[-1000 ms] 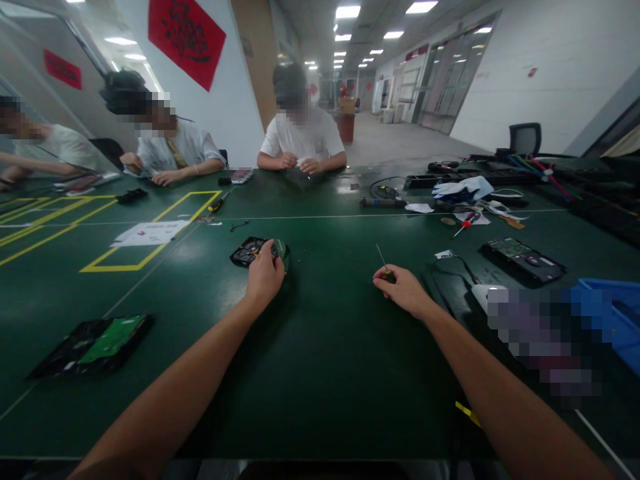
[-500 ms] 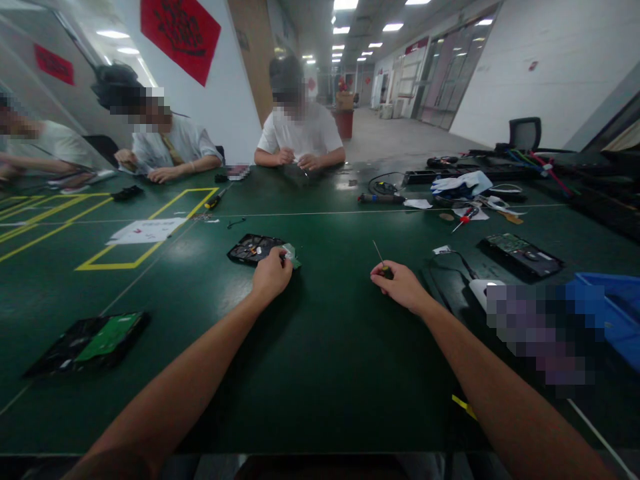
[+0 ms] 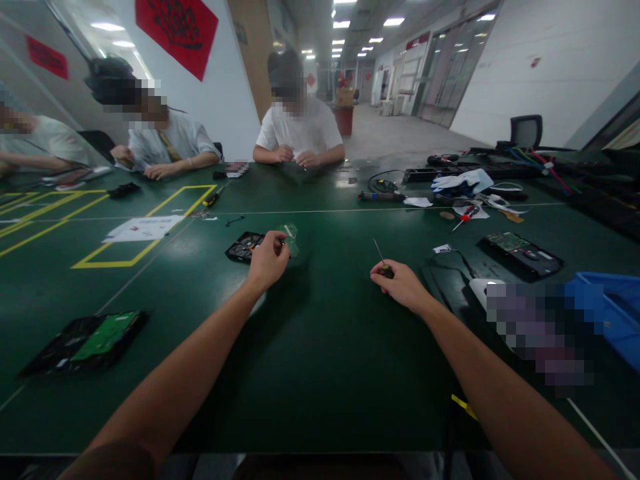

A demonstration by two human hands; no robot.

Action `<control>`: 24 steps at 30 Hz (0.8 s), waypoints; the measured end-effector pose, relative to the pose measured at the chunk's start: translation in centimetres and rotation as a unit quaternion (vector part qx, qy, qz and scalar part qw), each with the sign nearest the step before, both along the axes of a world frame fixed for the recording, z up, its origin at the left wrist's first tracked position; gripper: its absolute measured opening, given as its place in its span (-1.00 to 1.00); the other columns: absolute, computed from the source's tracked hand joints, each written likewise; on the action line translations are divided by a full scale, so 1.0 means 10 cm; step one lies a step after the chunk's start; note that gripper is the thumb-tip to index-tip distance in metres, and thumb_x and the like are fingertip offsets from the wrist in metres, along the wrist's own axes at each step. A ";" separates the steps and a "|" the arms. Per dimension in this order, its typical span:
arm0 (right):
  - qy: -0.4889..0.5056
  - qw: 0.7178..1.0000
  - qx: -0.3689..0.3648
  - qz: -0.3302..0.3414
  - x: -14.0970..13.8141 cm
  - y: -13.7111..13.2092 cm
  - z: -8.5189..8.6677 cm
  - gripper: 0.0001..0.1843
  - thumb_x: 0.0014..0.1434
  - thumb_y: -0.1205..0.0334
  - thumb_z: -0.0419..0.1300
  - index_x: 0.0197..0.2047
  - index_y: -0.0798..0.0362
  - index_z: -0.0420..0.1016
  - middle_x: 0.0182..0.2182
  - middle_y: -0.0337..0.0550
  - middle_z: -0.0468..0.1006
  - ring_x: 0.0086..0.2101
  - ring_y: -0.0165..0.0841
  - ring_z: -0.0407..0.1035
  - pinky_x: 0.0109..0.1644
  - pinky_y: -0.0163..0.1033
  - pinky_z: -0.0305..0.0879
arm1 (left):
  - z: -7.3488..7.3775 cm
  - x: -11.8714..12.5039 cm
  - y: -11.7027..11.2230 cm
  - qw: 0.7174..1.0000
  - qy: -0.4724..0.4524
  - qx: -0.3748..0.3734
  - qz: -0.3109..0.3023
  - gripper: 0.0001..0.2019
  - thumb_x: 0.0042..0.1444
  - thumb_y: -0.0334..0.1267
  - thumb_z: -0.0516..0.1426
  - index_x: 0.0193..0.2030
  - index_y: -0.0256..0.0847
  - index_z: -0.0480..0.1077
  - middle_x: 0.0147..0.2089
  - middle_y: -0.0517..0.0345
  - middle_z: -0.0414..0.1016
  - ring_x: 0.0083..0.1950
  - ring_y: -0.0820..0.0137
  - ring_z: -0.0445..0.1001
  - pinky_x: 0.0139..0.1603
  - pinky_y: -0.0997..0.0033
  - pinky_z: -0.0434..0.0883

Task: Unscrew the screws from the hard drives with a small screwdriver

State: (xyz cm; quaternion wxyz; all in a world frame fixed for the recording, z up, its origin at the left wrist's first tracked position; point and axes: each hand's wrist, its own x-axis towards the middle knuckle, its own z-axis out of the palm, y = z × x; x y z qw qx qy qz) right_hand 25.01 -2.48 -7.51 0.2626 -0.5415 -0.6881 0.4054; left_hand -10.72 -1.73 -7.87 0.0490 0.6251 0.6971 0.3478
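Observation:
My left hand point(image 3: 271, 259) is closed, its fingers pinching a thin green board point(image 3: 290, 240), blurred and partly hidden behind the fingertips. The board is held just above the right end of an opened black hard drive point(image 3: 243, 246), which the hand partly covers. To the right, my right hand point(image 3: 395, 280) rests near the table with its fingers wrapped round a small screwdriver point(image 3: 387, 270). Its dark and yellow handle sits in the grip, and the thin shaft points up and away.
Another hard drive with a green board point(image 3: 107, 335) lies front left, and a further one point(image 3: 520, 255) at right. Beside my right arm are a white cabled device point(image 3: 483, 290) and a blue bin point(image 3: 620, 313). A red-handled screwdriver point(image 3: 469, 213) lies farther back. Several people sit across the table.
My left hand has lifted slightly with the green board, whose angle has changed. My right hand and the screwdriver have hardly moved.

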 end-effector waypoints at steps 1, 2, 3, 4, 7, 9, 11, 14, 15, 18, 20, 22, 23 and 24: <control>0.000 1.000 0.001 0.001 0.00 0.00 0.00 -0.80 0.24 0.09 0.28 -0.13 0.00 0.55 -0.48 -0.24 0.51 -0.47 -0.34 0.40 -0.30 -0.19 0.29 | 0.05 -0.05 -0.01 1.000 0.016 0.003 0.002 -0.71 0.26 -0.25 0.11 0.11 -0.14 0.38 -0.23 0.20 0.59 -0.26 0.35 0.57 -0.14 0.40 0.40; -0.001 1.000 0.002 0.002 0.00 0.00 -0.01 -0.80 0.24 0.09 0.28 -0.13 0.00 0.55 -0.48 -0.24 0.51 -0.47 -0.34 0.40 -0.30 -0.20 0.29 | 0.08 -0.09 -0.02 0.999 0.031 -0.005 -0.004 -0.72 0.23 -0.25 0.13 0.08 -0.12 0.40 -0.26 0.21 0.59 -0.27 0.34 0.56 -0.16 0.41 0.38; -0.001 1.000 0.002 0.002 0.00 0.00 -0.01 -0.80 0.24 0.09 0.28 -0.13 0.00 0.55 -0.48 -0.24 0.51 -0.47 -0.35 0.40 -0.31 -0.20 0.28 | 0.11 -0.14 -0.03 0.999 0.043 -0.024 -0.021 -0.72 0.19 -0.26 0.15 0.05 -0.11 0.42 -0.28 0.23 0.58 -0.28 0.34 0.56 -0.19 0.41 0.37; 0.000 1.000 0.002 0.002 -0.01 0.00 -0.01 -0.80 0.24 0.09 0.28 -0.13 0.00 0.55 -0.48 -0.24 0.51 -0.47 -0.35 0.40 -0.31 -0.20 0.28 | 0.12 -0.17 -0.05 0.997 0.053 -0.047 -0.034 -0.72 0.17 -0.26 0.17 0.03 -0.11 0.43 -0.30 0.23 0.58 -0.29 0.33 0.55 -0.20 0.40 0.37; -0.002 1.000 0.001 0.002 -0.01 0.00 -0.01 -0.79 0.24 0.08 0.28 -0.12 0.01 0.55 -0.49 -0.25 0.51 -0.47 -0.34 0.40 -0.31 -0.19 0.29 | 0.09 -0.22 -0.11 0.993 0.068 -0.091 -0.029 -0.74 0.13 -0.24 0.19 -0.02 -0.12 0.46 -0.32 0.23 0.58 -0.29 0.31 0.56 -0.20 0.38 0.37; -0.005 1.000 0.001 0.005 -0.01 0.00 0.00 -0.79 0.24 0.09 0.28 -0.12 0.01 0.55 -0.49 -0.24 0.51 -0.47 -0.34 0.41 -0.30 -0.19 0.29 | 0.07 -0.21 -0.15 0.992 0.075 -0.092 -0.035 -0.72 0.13 -0.24 0.19 0.00 -0.12 0.45 -0.31 0.22 0.58 -0.28 0.30 0.56 -0.19 0.37 0.37; -0.005 1.000 -0.001 0.006 -0.01 0.00 0.01 -0.80 0.24 0.10 0.27 -0.12 0.01 0.56 -0.49 -0.24 0.51 -0.47 -0.34 0.41 -0.30 -0.20 0.30 | 0.08 -0.19 -0.19 0.992 0.089 -0.077 -0.048 -0.69 0.14 -0.26 0.18 0.04 -0.13 0.44 -0.32 0.21 0.57 -0.30 0.30 0.55 -0.20 0.36 0.37; -0.010 1.000 0.000 0.001 -0.01 0.00 0.02 -0.80 0.25 0.11 0.26 -0.12 0.03 0.55 -0.49 -0.24 0.51 -0.47 -0.36 0.40 -0.32 -0.22 0.29 | 0.16 -0.16 -0.26 0.992 0.099 -0.050 -0.061 -0.57 0.17 -0.29 0.14 0.20 -0.15 0.36 -0.31 0.20 0.54 -0.34 0.33 0.52 -0.23 0.36 0.37; -0.014 1.000 0.000 0.000 -0.01 0.00 0.02 -0.80 0.25 0.11 0.26 -0.12 0.03 0.55 -0.49 -0.25 0.51 -0.47 -0.36 0.40 -0.32 -0.22 0.29 | 0.18 -0.16 -0.29 0.992 0.095 -0.049 -0.074 -0.46 0.19 -0.30 0.13 0.33 -0.15 0.27 -0.29 0.20 0.54 -0.35 0.34 0.52 -0.23 0.37 0.37; -0.016 1.000 0.002 0.003 -0.01 -0.01 0.03 -0.80 0.26 0.13 0.26 -0.11 0.04 0.56 -0.48 -0.24 0.51 -0.47 -0.36 0.41 -0.33 -0.23 0.29 | 0.20 -0.17 -0.41 0.984 0.126 -0.054 -0.113 -0.18 0.25 -0.31 0.09 0.58 -0.10 -0.19 -0.14 0.12 0.57 -0.33 0.34 0.54 -0.21 0.36 0.41; -0.013 1.000 0.002 0.007 -0.02 -0.01 0.04 -0.81 0.26 0.14 0.27 -0.11 0.05 0.56 -0.47 -0.22 0.53 -0.46 -0.35 0.42 -0.32 -0.22 0.30 | 0.17 -0.21 -0.51 0.969 0.209 -0.063 -0.113 -0.27 0.32 -0.25 0.05 0.58 0.03 -0.12 0.07 0.01 0.54 -0.27 0.31 0.56 -0.23 0.34 0.42; -0.013 1.000 0.002 0.006 -0.02 -0.02 0.06 -0.82 0.26 0.16 0.27 -0.12 0.04 0.57 -0.46 -0.21 0.54 -0.45 -0.35 0.42 -0.32 -0.22 0.31 | 0.12 -0.26 -0.58 0.944 0.294 -0.090 -0.123 -0.43 0.38 -0.19 0.00 0.51 0.13 0.09 0.19 -0.01 0.47 -0.26 0.28 0.56 -0.31 0.33 0.42; -0.014 1.000 0.002 0.005 -0.03 -0.02 0.07 -0.83 0.26 0.17 0.27 -0.12 0.04 0.57 -0.46 -0.21 0.54 -0.45 -0.35 0.43 -0.32 -0.22 0.31 | 0.09 -0.29 -0.60 0.933 0.319 -0.099 -0.134 -0.48 0.40 -0.19 -0.02 0.47 0.12 0.17 0.20 0.00 0.46 -0.24 0.26 0.57 -0.32 0.32 0.43; -0.016 1.000 0.002 0.003 -0.03 -0.03 0.07 -0.84 0.26 0.18 0.27 -0.13 0.04 0.57 -0.47 -0.21 0.54 -0.46 -0.35 0.42 -0.33 -0.22 0.31 | 0.06 -0.31 -0.62 0.925 0.336 -0.102 -0.147 -0.52 0.41 -0.20 -0.04 0.43 0.10 0.24 0.21 0.00 0.45 -0.18 0.24 0.57 -0.28 0.31 0.45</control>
